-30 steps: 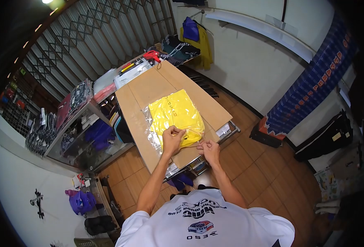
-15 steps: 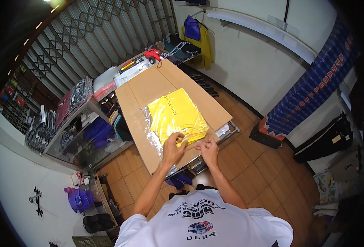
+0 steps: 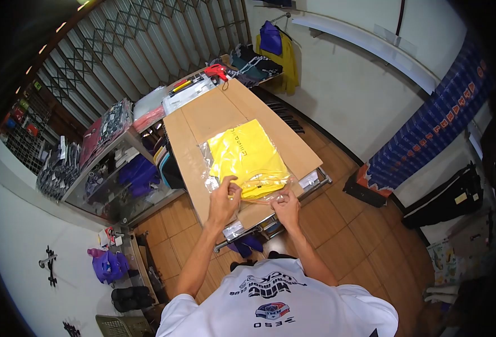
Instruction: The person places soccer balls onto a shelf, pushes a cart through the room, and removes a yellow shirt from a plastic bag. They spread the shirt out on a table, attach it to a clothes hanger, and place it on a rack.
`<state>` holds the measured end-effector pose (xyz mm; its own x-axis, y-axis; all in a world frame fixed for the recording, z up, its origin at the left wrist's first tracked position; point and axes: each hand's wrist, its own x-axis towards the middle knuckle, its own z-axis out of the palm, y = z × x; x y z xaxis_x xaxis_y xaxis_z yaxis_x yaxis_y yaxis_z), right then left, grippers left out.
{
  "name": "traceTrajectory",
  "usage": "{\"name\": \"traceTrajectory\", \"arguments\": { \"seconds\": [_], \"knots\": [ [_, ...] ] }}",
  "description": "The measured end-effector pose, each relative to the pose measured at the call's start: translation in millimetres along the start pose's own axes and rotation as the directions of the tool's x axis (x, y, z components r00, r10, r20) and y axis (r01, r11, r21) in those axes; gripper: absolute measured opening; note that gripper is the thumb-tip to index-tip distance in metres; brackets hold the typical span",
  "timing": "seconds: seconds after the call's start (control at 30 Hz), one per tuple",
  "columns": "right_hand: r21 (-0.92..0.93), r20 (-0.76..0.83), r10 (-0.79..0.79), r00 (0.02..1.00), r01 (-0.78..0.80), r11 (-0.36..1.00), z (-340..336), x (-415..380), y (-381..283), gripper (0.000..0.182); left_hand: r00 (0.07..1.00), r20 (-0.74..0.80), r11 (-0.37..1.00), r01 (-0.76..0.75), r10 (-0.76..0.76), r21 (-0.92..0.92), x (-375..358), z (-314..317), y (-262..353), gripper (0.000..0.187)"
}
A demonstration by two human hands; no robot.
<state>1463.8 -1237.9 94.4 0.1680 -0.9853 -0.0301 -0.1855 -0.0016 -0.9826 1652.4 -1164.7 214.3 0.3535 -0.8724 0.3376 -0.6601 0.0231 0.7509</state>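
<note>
A folded yellow shirt (image 3: 248, 154) with dark lettering lies flat inside a clear plastic bag (image 3: 207, 168), whose loose margin sticks out past the cloth on the left. My left hand (image 3: 224, 201) is at the bag's near left corner, fingers curved and apart, with the fingertips by the plastic. At the near right end of the bag, my right hand (image 3: 285, 209) pinches the edge of the plastic between thumb and fingers. The near edge of the bag runs between both hands.
The bag rests on a brown board tabletop (image 3: 203, 121) with a metal frame. A red tool (image 3: 216, 71) and yellow-handled item (image 3: 182, 86) lie at its far end. To the left stands a glass cabinet (image 3: 141, 182) holding folded clothes; a blue column (image 3: 428, 123) rises at right.
My left hand has moved left, off the shirt's neck area to the bag's near left corner. The plastic's near edge now lies flatter. My right hand stays at the right end.
</note>
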Motion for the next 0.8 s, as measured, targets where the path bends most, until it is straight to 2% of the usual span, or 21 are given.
{"name": "traceTrajectory", "arguments": {
  "seconds": [0.3,0.43,0.57,0.63,0.73,0.8],
  "knots": [
    [0.005,-0.026,-0.043,0.999,0.043,0.999,-1,-4,-5,0.036,0.967,-0.186,0.984,-0.16,0.173,0.081,52,-53,24,0.029],
    [-0.028,-0.04,-0.041,0.998,0.04,0.999,-1,-4,-6,0.038,0.95,-0.245,0.981,-0.181,0.192,0.07,60,-61,29,0.023],
    [-0.015,-0.037,-0.009,0.999,0.009,1.0,-3,-5,-12,0.041,0.939,-0.252,0.972,-0.227,0.235,0.062,53,-62,40,0.021],
    [-0.013,-0.036,-0.007,0.999,0.007,1.0,-4,-6,-21,0.043,0.932,-0.216,0.957,-0.282,0.29,0.069,47,-60,45,0.019],
    [0.027,-0.067,-0.014,0.998,0.016,1.0,-6,-5,-30,0.04,0.941,-0.169,0.955,-0.295,0.294,0.022,39,-55,51,0.018],
    [0.125,-0.031,0.072,0.997,-0.067,0.99,-9,0,-29,0.047,0.947,-0.15,0.957,-0.289,0.285,-0.01,35,-52,46,0.021]
  ]
}}
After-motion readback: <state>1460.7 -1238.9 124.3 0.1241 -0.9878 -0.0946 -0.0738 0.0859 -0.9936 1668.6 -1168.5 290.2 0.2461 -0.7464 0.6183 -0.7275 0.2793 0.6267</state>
